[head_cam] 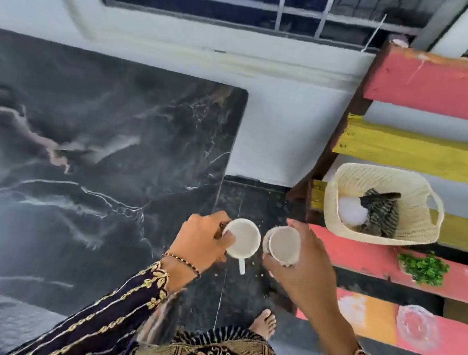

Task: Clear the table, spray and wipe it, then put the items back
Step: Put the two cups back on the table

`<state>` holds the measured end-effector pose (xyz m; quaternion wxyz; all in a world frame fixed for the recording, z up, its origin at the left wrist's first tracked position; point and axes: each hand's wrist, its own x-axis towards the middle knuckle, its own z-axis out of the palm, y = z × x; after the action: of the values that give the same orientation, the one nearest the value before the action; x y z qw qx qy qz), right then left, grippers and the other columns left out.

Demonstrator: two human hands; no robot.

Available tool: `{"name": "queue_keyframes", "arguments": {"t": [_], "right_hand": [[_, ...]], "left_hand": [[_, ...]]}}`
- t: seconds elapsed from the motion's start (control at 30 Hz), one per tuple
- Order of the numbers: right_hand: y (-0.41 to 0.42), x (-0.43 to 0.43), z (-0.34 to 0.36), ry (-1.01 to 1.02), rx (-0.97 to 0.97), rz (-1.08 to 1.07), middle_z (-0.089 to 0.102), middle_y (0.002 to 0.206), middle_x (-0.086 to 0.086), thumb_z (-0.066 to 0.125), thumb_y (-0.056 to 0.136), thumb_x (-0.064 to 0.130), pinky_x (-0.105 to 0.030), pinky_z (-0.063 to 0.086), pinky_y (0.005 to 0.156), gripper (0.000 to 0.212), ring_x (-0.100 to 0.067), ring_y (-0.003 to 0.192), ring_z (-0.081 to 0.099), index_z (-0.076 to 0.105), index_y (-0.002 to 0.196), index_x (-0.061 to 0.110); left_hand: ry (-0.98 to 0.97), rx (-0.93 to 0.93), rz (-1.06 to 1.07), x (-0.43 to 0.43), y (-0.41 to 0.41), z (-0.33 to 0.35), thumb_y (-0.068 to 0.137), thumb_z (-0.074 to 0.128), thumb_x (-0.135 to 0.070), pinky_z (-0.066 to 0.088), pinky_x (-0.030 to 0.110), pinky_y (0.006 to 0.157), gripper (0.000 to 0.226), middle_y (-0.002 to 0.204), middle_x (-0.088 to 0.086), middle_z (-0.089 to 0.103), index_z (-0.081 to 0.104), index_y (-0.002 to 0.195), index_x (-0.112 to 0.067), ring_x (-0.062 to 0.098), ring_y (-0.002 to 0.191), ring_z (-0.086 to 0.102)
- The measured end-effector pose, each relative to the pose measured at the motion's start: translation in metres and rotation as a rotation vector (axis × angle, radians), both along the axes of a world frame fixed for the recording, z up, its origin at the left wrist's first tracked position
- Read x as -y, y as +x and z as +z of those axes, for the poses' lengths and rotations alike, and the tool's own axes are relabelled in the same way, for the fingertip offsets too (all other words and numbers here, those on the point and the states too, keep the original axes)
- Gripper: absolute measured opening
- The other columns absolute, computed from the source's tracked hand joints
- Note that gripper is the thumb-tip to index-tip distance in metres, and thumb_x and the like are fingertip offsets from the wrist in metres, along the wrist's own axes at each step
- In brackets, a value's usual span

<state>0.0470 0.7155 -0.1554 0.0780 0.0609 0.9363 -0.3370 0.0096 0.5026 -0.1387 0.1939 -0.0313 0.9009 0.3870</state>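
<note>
My left hand grips a white mug by its rim, the handle pointing toward me. My right hand is closed around a second white cup, tilted with its mouth facing up. Both cups hang side by side over the dark floor, in the gap between the black marble table on the left and the painted slatted bench on the right. The tabletop in view is bare.
On the bench slats sit a cream woven basket holding a white ball and a striped cloth, a green leafy sprig, and a clear glass dish. A white wall and a barred window lie beyond. My bare foot stands on the floor.
</note>
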Motion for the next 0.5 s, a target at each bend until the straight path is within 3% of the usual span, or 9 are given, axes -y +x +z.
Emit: {"name": "queue_keyframes", "arguments": {"t": [0.17,0.27,0.37,0.5], "right_hand": [[-0.004,0.131,0.038,-0.004,-0.058,0.087,0.057,0.134,0.008,0.084,0.071,0.047,-0.036,0.048,0.090,0.082,-0.017,0.118,0.054,0.044,0.141,0.033],[-0.006,0.214,0.045,-0.039,-0.039,0.116,0.057,0.133,0.012,0.084,0.071,0.047,-0.035,0.046,0.090,0.080,-0.016,0.120,0.055,0.044,0.140,0.036],[-0.008,0.302,0.043,-0.020,-0.009,0.146,0.056,0.133,0.014,0.082,0.072,0.050,-0.035,0.045,0.088,0.078,-0.015,0.122,0.054,0.043,0.138,0.037],[-0.018,0.389,0.041,-0.021,0.034,0.164,0.054,0.136,0.013,0.080,0.075,0.049,-0.036,0.045,0.089,0.075,-0.016,0.125,0.052,0.043,0.139,0.033]], "left_hand": [[0.029,-0.063,0.150,0.129,0.010,0.041,0.085,0.059,-0.016,0.061,0.038,0.057,0.008,0.074,0.005,0.074,0.066,0.087,-0.014,0.018,0.054,0.072],[-0.012,-0.092,0.198,0.214,0.019,0.049,0.086,0.059,-0.017,0.060,0.030,0.059,0.014,0.079,0.006,0.075,0.070,0.095,-0.014,0.017,0.054,0.071],[-0.112,-0.123,0.224,0.304,0.023,0.048,0.084,0.058,-0.026,0.058,0.030,0.070,0.020,0.085,0.005,0.076,0.070,0.098,-0.020,0.024,0.070,0.071],[-0.186,-0.154,0.300,0.392,0.018,0.041,0.084,0.061,-0.021,0.056,0.033,0.076,0.021,0.092,0.009,0.076,0.072,0.102,-0.018,0.029,0.086,0.069]]}}
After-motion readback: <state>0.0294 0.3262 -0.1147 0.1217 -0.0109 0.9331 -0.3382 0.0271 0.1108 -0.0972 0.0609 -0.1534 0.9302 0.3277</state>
